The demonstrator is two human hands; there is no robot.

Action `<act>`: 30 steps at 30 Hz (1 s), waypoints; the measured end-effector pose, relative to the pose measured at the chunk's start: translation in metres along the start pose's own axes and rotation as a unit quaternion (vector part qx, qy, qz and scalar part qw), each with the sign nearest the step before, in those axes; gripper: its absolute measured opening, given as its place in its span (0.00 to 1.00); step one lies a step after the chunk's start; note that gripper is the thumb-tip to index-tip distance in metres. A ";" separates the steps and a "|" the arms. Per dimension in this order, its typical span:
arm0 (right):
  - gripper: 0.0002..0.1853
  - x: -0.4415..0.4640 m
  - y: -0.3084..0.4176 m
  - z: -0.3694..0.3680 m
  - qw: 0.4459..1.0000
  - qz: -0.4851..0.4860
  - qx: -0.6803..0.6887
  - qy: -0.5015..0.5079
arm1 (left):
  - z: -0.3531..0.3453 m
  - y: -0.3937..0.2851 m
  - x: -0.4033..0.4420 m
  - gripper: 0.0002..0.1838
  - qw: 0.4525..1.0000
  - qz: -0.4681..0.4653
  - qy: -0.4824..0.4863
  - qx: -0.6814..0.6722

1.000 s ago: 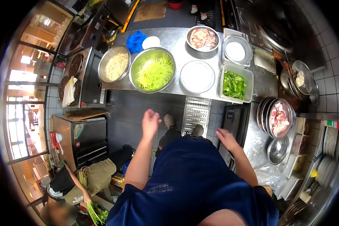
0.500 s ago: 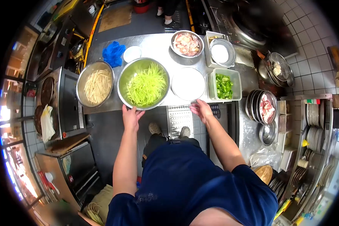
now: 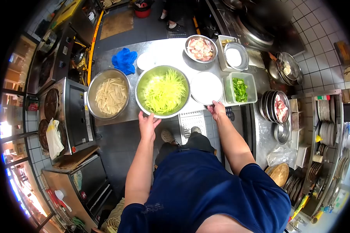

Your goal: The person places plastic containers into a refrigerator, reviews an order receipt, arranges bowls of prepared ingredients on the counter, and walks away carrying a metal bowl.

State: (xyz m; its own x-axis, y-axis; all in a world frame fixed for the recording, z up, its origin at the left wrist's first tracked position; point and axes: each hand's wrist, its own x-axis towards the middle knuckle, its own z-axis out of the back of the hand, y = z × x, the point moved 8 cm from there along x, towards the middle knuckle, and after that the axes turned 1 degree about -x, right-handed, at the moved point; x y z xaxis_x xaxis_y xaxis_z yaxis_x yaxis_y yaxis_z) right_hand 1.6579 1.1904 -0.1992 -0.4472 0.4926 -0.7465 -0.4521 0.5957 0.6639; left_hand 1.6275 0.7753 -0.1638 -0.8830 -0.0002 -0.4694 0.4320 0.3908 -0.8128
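My left hand is at the near rim of a steel bowl heaped with light green vegetable shreds. Its fingertips touch the bowl from below, and the fingers are spread apart. My right hand pinches the near edge of a round white plate, which is too bright for its surface to show clearly. Left of the green shreds stands a steel bowl of pale, cream-coloured strips. Right of the plate, a clear plastic tub holds cut green peppers.
Behind the plate is a bowl of sliced meat, beside a square tub with a steel bowl of white contents. A crumpled blue glove and a small white dish lie at the back left. Stacked pans stand at right.
The view has shifted, so the table and its bowls appear further right. Both hands stay at the same rims, the left at the green shreds' bowl, the right at the plate.
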 end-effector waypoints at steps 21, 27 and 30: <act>0.09 -0.116 0.104 0.069 0.968 0.201 0.012 0.151 | -0.105 -0.036 -0.018 0.32 0.998 0.008 -0.031 0.049; 0.10 -0.138 0.122 0.135 0.968 0.221 0.038 0.116 | -0.163 -0.005 -0.007 0.32 0.982 -0.029 0.034 0.183; 0.11 -0.152 0.122 0.177 0.969 0.233 0.055 0.063 | -0.185 -0.002 0.000 0.32 0.979 -0.012 0.059 0.194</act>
State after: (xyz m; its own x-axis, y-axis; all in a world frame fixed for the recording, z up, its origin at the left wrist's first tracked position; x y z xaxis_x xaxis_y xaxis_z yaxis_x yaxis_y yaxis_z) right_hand 1.8075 1.3007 -0.0130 -0.6773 0.6464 -0.3514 -0.0968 0.3952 0.9135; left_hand 1.5929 0.9445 -0.0984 -0.8989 0.1101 -0.4241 0.4279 0.0123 -0.9037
